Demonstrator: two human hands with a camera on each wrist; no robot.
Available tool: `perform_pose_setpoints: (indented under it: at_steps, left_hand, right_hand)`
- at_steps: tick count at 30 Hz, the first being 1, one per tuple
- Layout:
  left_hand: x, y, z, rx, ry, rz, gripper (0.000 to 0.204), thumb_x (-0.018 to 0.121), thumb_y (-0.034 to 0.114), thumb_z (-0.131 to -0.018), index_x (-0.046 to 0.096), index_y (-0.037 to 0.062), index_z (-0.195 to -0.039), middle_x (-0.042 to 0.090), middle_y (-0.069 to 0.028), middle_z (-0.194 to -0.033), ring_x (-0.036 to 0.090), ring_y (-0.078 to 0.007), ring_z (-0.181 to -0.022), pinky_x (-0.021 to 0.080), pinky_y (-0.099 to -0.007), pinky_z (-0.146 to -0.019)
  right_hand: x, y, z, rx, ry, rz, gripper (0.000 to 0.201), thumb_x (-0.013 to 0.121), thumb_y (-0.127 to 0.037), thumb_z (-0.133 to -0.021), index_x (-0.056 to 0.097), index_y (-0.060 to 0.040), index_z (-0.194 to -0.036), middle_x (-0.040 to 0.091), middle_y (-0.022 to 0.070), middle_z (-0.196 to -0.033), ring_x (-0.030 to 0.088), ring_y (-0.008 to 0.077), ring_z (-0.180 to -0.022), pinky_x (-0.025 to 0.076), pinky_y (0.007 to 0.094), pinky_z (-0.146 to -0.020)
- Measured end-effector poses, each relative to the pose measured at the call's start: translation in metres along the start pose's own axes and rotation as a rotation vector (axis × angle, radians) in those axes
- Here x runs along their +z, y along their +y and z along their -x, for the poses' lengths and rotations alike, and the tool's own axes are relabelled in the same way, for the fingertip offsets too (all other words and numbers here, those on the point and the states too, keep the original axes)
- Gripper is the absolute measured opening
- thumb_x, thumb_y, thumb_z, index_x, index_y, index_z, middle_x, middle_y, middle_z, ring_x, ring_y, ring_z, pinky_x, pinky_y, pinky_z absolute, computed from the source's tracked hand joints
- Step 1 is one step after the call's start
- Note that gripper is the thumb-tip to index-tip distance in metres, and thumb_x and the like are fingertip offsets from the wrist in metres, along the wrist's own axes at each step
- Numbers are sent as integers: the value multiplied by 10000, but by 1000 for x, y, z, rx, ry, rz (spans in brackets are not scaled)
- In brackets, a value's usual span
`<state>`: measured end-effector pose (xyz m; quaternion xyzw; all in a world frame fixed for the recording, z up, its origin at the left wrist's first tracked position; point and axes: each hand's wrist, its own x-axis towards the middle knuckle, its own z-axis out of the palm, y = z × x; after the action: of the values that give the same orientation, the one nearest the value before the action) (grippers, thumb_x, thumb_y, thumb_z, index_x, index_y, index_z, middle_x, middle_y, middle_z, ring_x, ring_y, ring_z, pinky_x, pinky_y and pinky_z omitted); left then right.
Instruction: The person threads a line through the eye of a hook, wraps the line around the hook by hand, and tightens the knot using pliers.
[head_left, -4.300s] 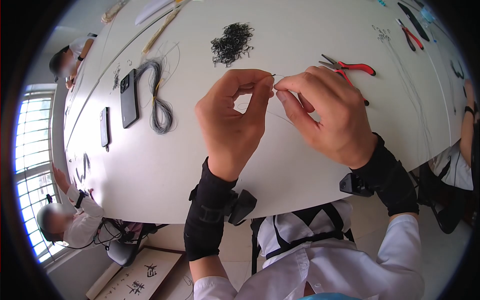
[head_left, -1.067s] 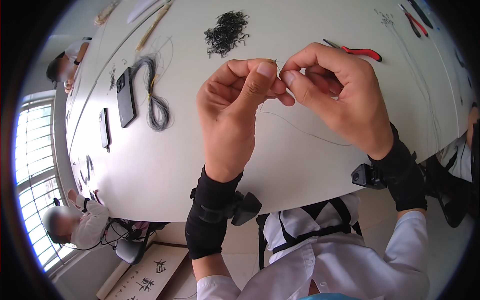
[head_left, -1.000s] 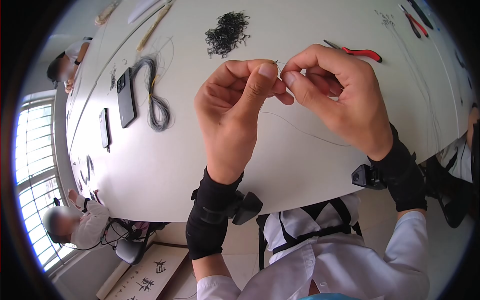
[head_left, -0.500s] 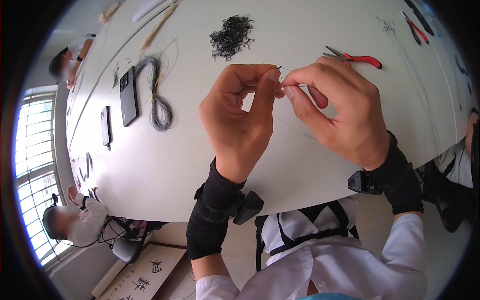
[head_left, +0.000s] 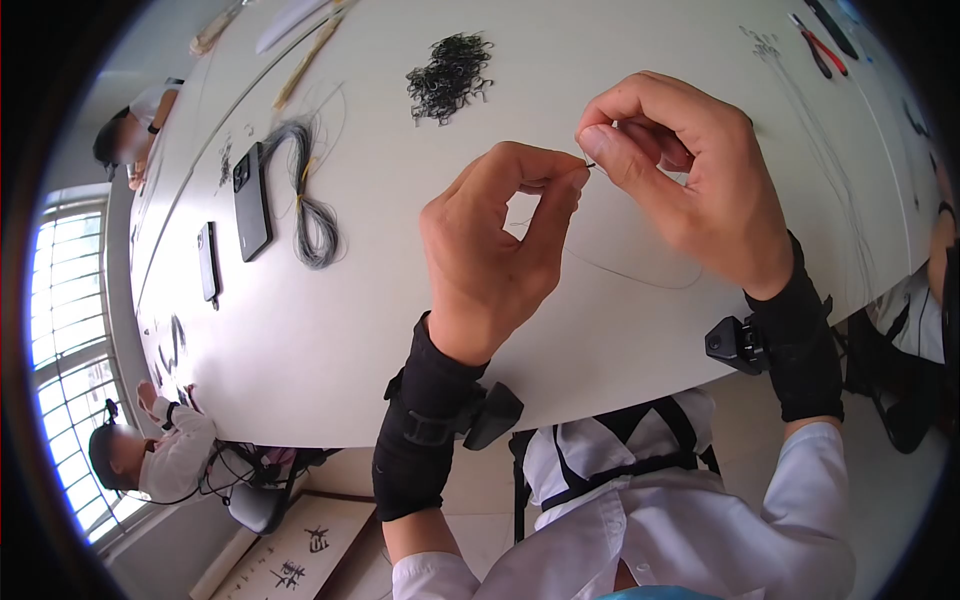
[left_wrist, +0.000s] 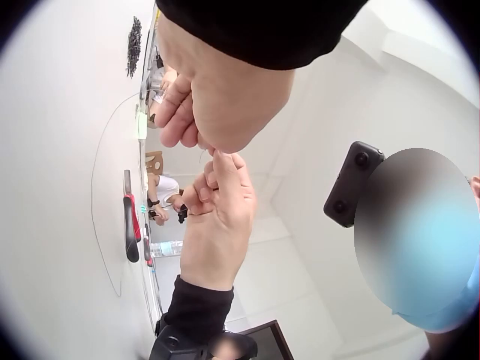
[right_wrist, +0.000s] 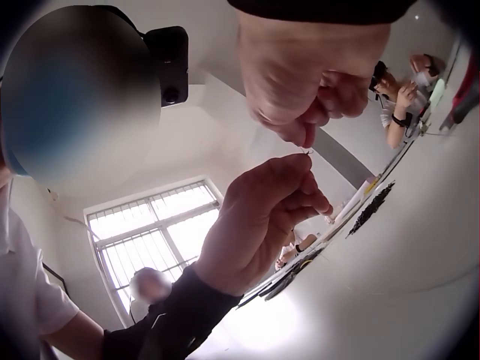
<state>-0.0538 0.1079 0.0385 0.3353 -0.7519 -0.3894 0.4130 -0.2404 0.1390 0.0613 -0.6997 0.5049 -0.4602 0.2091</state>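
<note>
In the head view the left hand (head_left: pixel 495 250) pinches a tiny dark hook (head_left: pixel 590 166) between thumb and index finger, its end poking out at the tips. Just above and right of it, the right hand (head_left: pixel 695 180) has thumb and index finger pressed together, apparently on the thin line, whose held part is barely visible. Below the hands a thin clear line (head_left: pixel 640 275) curves over the white table (head_left: pixel 560 370). From the left wrist view, the left hand (left_wrist: pixel 225 97) and right hand (left_wrist: pixel 221 225) nearly meet; the right wrist view shows their fingertips close together.
A pile of black hooks (head_left: pixel 449 79) lies beyond the hands. To the left are a coil of grey line (head_left: pixel 317 225) and two phones (head_left: pixel 253 203). Red-handled pliers (head_left: pixel 822 50) lie far right; another pair (left_wrist: pixel 131 225) shows in the left wrist view. Other people sit around.
The right hand has moved up, its fingertips now above the hook, and it covers the nearer pliers. The left hand has shifted a little right and down, still pinching the hook.
</note>
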Motion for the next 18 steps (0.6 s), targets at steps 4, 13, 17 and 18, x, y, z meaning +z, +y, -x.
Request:
perform_pose_setpoints:
  at_steps: [4, 13, 17, 18]
  left_hand:
    - [3, -2, 0, 14, 30, 55, 60, 707, -44, -890, 664, -29, -930, 727, -95, -848, 709, -154, -753, 563, -273, -736]
    - [5, -3, 0, 19, 102, 176, 62, 712, -46, -891, 661, -18, -912, 729, -88, -831, 705, -140, -729, 560, -260, -707]
    - [1, -5, -1, 7, 146, 191, 57, 707, -42, -902, 656, -24, -920, 728, -90, -840, 706, -139, -740, 559, -254, -704]
    - [0, -6, -2, 0, 157, 188, 57, 708, -42, -901, 656, -24, -920, 728, -89, -840, 706, -138, -741, 559, -254, -704]
  right_hand:
    - [-3, 3, -1, 246, -77, -139, 132, 668, -131, -976, 668, -2, -944, 551, -45, -741, 437, 17, -666, 347, 198, -594]
    - [3, 8, -2, 340, -70, -260, 134, 693, -129, -919, 700, 1, -884, 484, -64, -616, 410, 24, -580, 341, 226, -530]
    - [7, 1, 1, 328, -100, -223, 91, 689, -100, -893, 690, -10, -880, 437, -60, -598, 383, 32, -563, 323, 241, -517]
    - [9, -2, 2, 313, -95, -193, 82, 696, -95, -884, 688, -13, -878, 427, -51, -594, 377, 39, -557, 319, 245, -514]
